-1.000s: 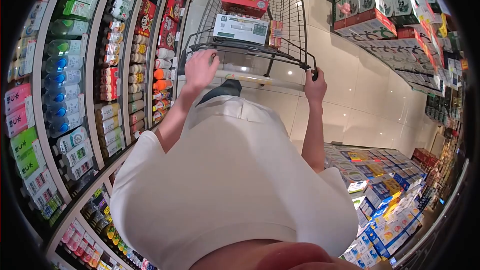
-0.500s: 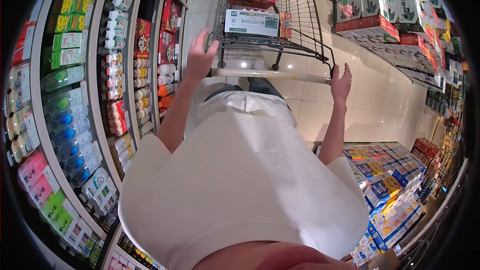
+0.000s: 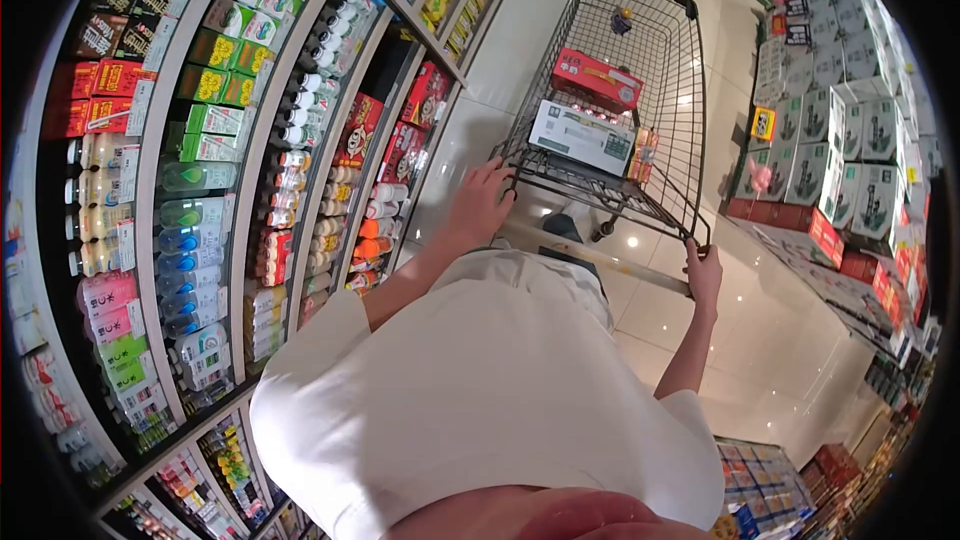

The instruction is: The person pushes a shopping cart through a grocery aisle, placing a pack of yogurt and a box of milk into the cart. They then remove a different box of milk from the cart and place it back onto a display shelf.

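A black wire shopping cart [image 3: 686,6] stands in front of me, its pale handle bar [image 3: 640,265] across my waist. My left hand [image 3: 485,202] is curled over the cart's near left corner. On the near right corner, my right hand [image 3: 705,270] is closed around the frame. Inside the cart lie a red box [image 3: 597,80] with Chinese lettering and a white carton [image 3: 580,140]. A smaller orange-and-red pack [image 3: 645,153] sits beside the carton's right end. Near the cart's far end is a small dark object [image 3: 622,22], too small to make out.
To the left, close by, run shelves [image 3: 262,70] of bottled drinks and cartons. Stacked white boxes [image 3: 815,175] line the right side of the tiled aisle [image 3: 770,340]. More blue boxes [image 3: 765,485] stand at the lower right.
My left hand has come down from above the handle onto the cart's corner. My right hand has closed on the frame. The view has turned, and the cart appears further right and angled.
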Demonstrator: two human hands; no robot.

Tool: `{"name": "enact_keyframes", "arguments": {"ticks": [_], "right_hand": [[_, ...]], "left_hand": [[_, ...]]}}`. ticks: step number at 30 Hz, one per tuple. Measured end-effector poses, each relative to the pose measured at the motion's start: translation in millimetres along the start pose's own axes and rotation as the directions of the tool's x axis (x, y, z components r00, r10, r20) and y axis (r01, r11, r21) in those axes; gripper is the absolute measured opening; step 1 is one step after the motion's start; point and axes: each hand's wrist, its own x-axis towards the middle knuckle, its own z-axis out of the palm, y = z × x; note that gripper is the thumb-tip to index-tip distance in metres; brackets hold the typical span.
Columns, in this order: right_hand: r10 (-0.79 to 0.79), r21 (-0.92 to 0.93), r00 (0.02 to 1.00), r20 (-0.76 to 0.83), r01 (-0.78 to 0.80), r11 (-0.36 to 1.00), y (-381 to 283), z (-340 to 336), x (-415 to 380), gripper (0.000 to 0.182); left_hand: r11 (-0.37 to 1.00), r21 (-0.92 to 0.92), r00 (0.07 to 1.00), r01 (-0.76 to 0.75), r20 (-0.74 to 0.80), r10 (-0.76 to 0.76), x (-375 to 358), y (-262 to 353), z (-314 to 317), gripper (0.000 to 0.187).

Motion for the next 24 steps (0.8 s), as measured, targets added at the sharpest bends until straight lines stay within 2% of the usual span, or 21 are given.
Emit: {"name": "enact_keyframes", "arguments": {"ticks": [3,6,7,8,11,14,15,24], "right_hand": [[0.006,-0.009,1.000,0.000,-0.006,1.000,-16,-13,21,0.051],[-0.069,-0.065,0.997,-0.038,0.066,0.996,3,-9,64,0.052],[-0.082,-0.079,0.996,-0.039,0.079,0.994,0,-12,72,0.053],[-0.058,-0.067,0.998,-0.026,0.056,0.996,-4,-14,79,0.052],[-0.118,-0.107,0.992,-0.041,0.113,0.988,-17,-23,100,0.051],[-0.109,-0.123,0.994,-0.010,0.107,0.987,-33,-32,123,0.051],[-0.115,-0.118,0.993,-0.027,0.111,0.987,-36,-33,132,0.049],[-0.192,-0.226,0.978,-0.082,0.169,0.959,-79,-55,204,0.063]], "left_hand": [[0.999,0.019,0.999,0.045,-0.025,-0.045,29,19,2,0.054],[0.971,0.055,0.973,0.231,-0.025,-0.230,58,36,4,0.058],[0.990,0.037,0.987,0.138,-0.092,-0.134,68,30,10,0.065],[0.980,0.042,0.978,0.193,-0.084,-0.189,78,25,15,0.065],[0.940,0.041,0.939,0.339,-0.070,-0.336,109,37,18,0.066],[0.936,0.077,0.939,0.345,-0.046,-0.342,137,32,25,0.066],[0.943,0.022,0.941,0.332,-0.074,-0.329,146,32,27,0.063],[0.927,0.002,0.914,0.376,-0.165,-0.370,245,41,43,0.049]]}}
